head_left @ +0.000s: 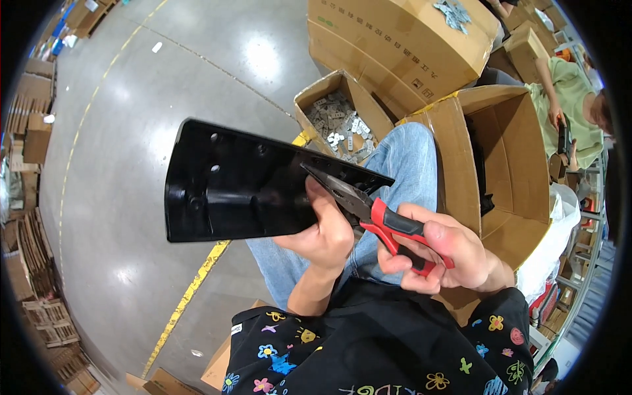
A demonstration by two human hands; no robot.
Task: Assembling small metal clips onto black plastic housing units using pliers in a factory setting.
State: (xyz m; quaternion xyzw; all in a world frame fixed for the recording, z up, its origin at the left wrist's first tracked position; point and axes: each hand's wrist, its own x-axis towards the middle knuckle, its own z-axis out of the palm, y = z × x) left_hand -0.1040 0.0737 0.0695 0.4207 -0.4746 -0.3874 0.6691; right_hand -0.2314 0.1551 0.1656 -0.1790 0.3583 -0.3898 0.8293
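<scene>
A glossy black angled panel with several small holes [243, 197] is held up in front of my knees. My left hand [322, 230] grips its lower edge, thumb on the inner face and the other fingers hidden behind it. In my right hand [454, 247] is a pair of long-nose pliers [395, 227] with red and black handles. Their dark jaws point up and left, with the tip at the panel's inner face near its upper edge. Whether the jaws pinch anything there is too small to tell.
Beyond my knee stands a small cardboard box [342, 108] of small grey metal pieces. An open carton [507, 158] is at my right, and a large closed carton [401, 39] lies farther off. A person in a green shirt [573, 99] works at far right. Yellow lines [184, 299] mark the grey floor.
</scene>
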